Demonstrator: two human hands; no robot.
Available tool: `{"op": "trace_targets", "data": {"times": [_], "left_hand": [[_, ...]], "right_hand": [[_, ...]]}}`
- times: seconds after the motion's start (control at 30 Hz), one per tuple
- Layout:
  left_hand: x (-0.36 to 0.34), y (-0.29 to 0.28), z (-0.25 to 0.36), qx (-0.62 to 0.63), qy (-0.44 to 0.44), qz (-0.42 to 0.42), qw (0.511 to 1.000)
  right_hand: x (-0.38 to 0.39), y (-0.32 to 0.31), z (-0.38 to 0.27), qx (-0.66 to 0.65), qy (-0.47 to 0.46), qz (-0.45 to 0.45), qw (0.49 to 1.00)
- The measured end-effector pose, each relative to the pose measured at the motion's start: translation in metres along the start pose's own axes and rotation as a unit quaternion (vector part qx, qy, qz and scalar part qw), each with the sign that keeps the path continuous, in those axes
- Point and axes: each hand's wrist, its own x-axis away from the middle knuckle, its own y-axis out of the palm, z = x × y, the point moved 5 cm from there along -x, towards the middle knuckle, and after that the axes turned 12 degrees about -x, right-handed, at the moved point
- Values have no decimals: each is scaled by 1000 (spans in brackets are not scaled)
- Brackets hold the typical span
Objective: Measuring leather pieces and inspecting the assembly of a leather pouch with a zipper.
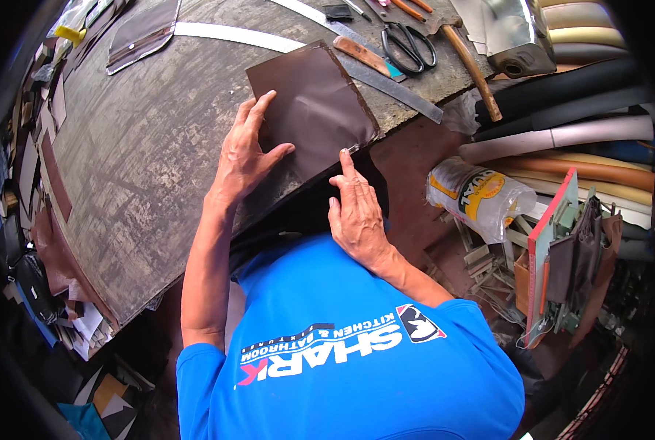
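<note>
A dark brown, roughly rectangular leather-like piece (316, 103) lies on the worn tabletop (136, 161), with its near corner at the table's front edge. My left hand (239, 160) rests along its left side, thumb and fingers apart, the fingertips on the surface. At the near right corner, my right hand (358, 218) stretches its index finger to the piece's edge. Its other fingers bend loosely, with nothing visible in them. Something small and pale shows by that fingertip, too small to name. The underside of the piece is hidden.
Beyond the piece lie a metal ruler (397, 92), a wooden-handled tool (362, 54), black scissors (413, 51) and a hammer (474, 70). A metal can (517, 40) stands at the far right. Rolls of material (562, 139) and a plastic sack (474, 192) crowd the right side.
</note>
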Motion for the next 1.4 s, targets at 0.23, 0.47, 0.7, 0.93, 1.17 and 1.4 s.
{"op": "trace_targets", "data": {"times": [0.23, 0.47, 0.7, 0.93, 1.17, 1.4], "left_hand": [[-51, -17, -28, 108, -73, -79, 988], [-132, -7, -32, 173, 47, -354, 918], [-135, -25, 64, -13, 207, -404, 891], [-125, -94, 189, 78, 333, -195, 919], [-89, -39, 112, 144, 57, 16, 988], [-6, 25, 56, 48, -23, 74, 996]], "right_hand": [[3, 15, -26, 142, -82, -77, 983], [-3, 16, -33, 84, -104, -115, 984], [8, -45, 11, -378, 186, -88, 903], [48, -109, 94, -352, 270, 113, 889], [59, -110, 104, -361, 280, 167, 874], [51, -88, 89, -314, 243, 192, 898]]}}
